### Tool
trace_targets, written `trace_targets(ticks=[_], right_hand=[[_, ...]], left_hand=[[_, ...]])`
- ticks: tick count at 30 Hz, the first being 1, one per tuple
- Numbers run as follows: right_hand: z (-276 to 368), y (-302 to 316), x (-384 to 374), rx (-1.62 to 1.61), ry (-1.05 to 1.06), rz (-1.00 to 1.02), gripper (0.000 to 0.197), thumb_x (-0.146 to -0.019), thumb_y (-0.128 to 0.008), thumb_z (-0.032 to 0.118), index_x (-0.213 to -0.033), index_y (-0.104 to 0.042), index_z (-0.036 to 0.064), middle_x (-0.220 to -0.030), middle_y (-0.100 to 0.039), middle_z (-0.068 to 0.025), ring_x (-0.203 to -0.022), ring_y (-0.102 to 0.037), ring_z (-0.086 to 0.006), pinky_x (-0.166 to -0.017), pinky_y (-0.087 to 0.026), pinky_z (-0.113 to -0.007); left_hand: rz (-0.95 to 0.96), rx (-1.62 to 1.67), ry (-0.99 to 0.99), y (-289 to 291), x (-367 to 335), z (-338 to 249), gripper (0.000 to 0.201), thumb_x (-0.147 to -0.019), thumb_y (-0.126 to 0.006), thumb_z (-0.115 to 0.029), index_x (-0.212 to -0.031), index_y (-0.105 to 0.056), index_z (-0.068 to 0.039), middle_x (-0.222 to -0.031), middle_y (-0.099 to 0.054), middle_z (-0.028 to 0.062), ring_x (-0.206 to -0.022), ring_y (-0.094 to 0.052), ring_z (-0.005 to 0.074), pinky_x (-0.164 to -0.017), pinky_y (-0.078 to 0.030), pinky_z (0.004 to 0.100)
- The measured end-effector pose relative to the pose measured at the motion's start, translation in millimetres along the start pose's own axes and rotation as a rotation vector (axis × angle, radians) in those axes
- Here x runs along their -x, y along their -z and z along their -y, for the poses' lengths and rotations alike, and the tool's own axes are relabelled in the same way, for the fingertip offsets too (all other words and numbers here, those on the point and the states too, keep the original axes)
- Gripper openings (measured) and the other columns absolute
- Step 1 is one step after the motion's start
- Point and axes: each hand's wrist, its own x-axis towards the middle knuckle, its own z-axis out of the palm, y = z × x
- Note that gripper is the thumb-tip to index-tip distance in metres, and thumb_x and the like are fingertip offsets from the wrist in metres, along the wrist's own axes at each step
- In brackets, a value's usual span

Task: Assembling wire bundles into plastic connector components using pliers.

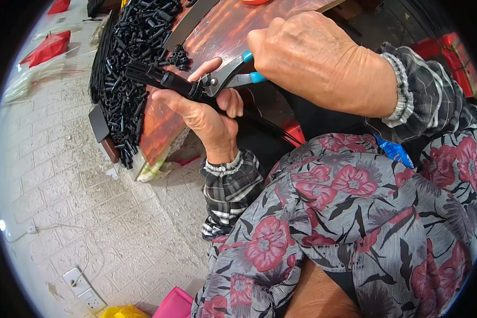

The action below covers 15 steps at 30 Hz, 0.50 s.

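Observation:
My left hand (204,114) is closed around a black ribbed plastic piece (177,82) with a slotted end pointing left. Thin dark rods (275,130) run out below that hand toward the lower right. Gripped in my right hand (323,66) is a pair of pliers (230,71) with teal-trimmed handles. The jaws meet the black piece just beside my left fingers; whether they bite on it or only touch it, I cannot tell. Both hands are over the near edge of a reddish-brown wooden table (159,127).
A large heap of small black plastic parts (135,53) covers the table's left side. A flat metal strip (191,24) lies behind my hands. Left is a white brick-patterned wall with a socket (85,289). Red crates (450,58) stand right; a blue packet (395,151) lies by my lap.

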Motion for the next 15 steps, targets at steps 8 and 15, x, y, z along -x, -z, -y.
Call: trace_targets(ticks=[8, 15], right_hand=[[2.8, -35.0, 1.5, -0.222, -0.025, -0.005, 0.013, -0.066, -0.06, 0.007, -0.07, -0.049, 0.001, -0.059, -0.055, -0.0134, -0.058, -0.059, -0.0279, -0.049, -0.045, -0.035], [19.8, -72.8, -5.2, -1.06, -0.268, -0.022, 0.014, -0.066, -0.06, 0.008, -0.063, -0.054, -0.004, -0.052, -0.053, -0.0163, -0.048, -0.057, -0.0257, -0.048, -0.044, -0.034]], left_hand=[[0.103, 0.099, -0.061, 20.4, -6.7, 0.8, 0.097, -0.064, -0.021, -0.082, -0.101, -0.052, 0.002, -0.038, -0.032, -0.0006, -0.03, -0.029, 0.0112, -0.031, -0.029, 0.0237], [0.161, 0.127, -0.119, 38.9, -6.4, -4.4, 0.095, -0.064, -0.023, -0.08, -0.109, -0.045, 0.001, -0.039, -0.033, -0.0001, -0.031, -0.03, 0.0117, -0.033, -0.031, 0.0241]])
